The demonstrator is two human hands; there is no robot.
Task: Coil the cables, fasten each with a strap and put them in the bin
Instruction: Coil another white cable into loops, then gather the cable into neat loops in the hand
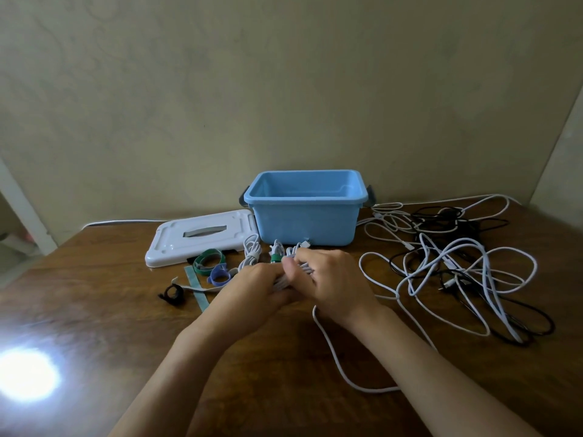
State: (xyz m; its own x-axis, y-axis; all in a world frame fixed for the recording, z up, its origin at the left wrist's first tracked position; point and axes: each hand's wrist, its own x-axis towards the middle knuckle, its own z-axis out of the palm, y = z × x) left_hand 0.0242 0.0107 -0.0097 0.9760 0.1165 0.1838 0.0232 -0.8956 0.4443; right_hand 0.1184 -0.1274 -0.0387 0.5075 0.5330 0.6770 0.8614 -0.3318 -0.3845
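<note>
Wooden table [94, 310] fills the lower frame, plain wall [284, 74] behind it, bright glare spot [25, 373] on the near left of the tabletop.

Blue bin [304, 223] stands open at the back centre of the table against the wall, dark latches on both ends, nothing seen inside. White lid [176, 244] lies flat just left of the bin, touching or nearly touching its left wall.

Tangle of loose cables [448, 263], white and black mixed, sprawls over the right side of the table, right of the bin and reaching toward the near edge.

Both hands meet at centre, in front of the bin. Left hand [255, 288] grips a white cable bundle [284, 280], fingers curled round it. Right hand [328, 279] also holds the same bundle, thumb and fingers closed on its upper part. One white strand [334, 361] trails from the bundle down under the right forearm toward the near edge.

Two small coiled white cables [252, 247] lie just behind the hands, in front of the bin; one shows a green strap [276, 257] round it.

Spare straps sit left of the hands: green loop [206, 261], blue loop [219, 274], flat teal strip [197, 290], black loop [173, 294] nearest the left.
</note>
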